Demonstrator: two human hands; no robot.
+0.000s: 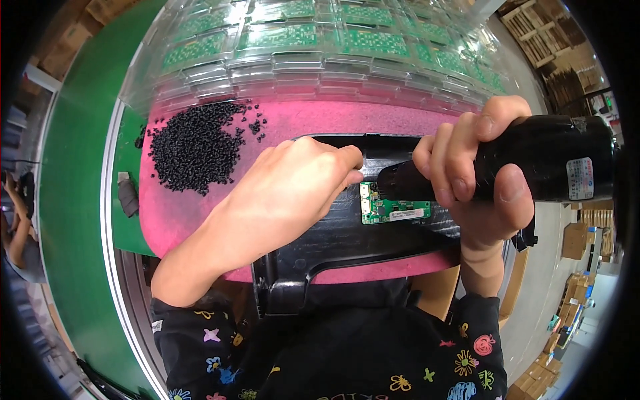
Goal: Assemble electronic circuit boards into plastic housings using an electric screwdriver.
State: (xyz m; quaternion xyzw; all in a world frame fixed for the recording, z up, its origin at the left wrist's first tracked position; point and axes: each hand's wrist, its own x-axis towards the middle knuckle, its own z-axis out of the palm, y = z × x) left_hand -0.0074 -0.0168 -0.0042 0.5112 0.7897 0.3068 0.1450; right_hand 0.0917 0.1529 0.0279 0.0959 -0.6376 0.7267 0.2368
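Head view, looking down at a bench.

A pink foam mat (293, 123) covers the work surface; its soft top probably keeps the part from sliding or scuffing. On it lies a black moulded plastic housing (347, 237), long side across the picture, with a small green rectangular circuit board (393, 210) seated in it near the middle.

Left hand (293, 190): palm down on the housing, fingers pressed together and curled, fingertips bunched at the board's left edge beside its white connector. Whether they pinch a screw or only steady the board, I cannot tell; the tips are hidden under the knuckles. The weight of the hand looks to pin the housing in place.

Right hand (477, 180): wrapped round a black cylindrical electric screwdriver (533, 160), fingers closed over the barrel, thumb along the near side. The tool lies nearly level, its nose pointing left and ending over the board's upper left corner, just beside the left fingertips. The bit itself is not visible.

A loose heap of small black screws (193, 150) sits on the mat's upper left, within easy reach of the left hand. Beyond the mat stand stacked clear plastic trays (320, 67) holding more green boards. A green conveyor belt (73, 200) runs down the left side.
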